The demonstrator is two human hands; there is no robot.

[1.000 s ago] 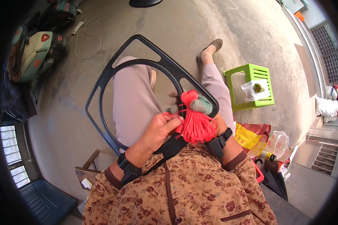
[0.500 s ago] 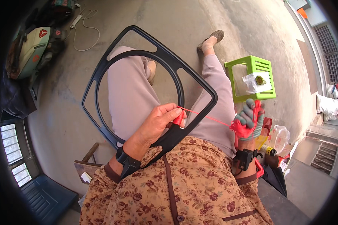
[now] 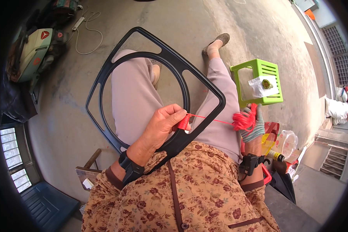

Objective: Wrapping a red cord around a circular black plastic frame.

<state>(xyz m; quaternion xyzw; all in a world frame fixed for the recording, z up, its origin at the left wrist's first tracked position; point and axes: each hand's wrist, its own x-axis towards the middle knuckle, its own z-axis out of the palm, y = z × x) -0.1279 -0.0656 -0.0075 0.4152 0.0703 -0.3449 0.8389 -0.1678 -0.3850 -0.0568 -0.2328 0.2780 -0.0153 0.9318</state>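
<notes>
A black frame (image 3: 143,33), squarish outside with a round opening inside, rests across my lap. Red cord is wound in tight coils (image 3: 184,123) round one part of the ring near me. My bare left hand (image 3: 164,123) is closed on the frame there, its thumb and forefinger pressed at the top of the coils. From that spot a single red strand (image 3: 214,120) runs taut to the right. It leads to a loose bundle of red cord (image 3: 243,120), held by my right hand (image 3: 255,129) in a striped grey glove. The bundle hides part of the right fingers.
A green plastic stool (image 3: 263,67) stands beyond my right hand, with a clear bag and a roundish green item on top. Bags and a yellow-black bottle (image 3: 275,154) lie by my right forearm. A scooter (image 3: 36,50) and a white power strip (image 3: 78,23) are at far left.
My right hand has turned over, so the cord bundle now faces up and left where gloved fingers showed before. My left hand keeps its place on the coils.
</notes>
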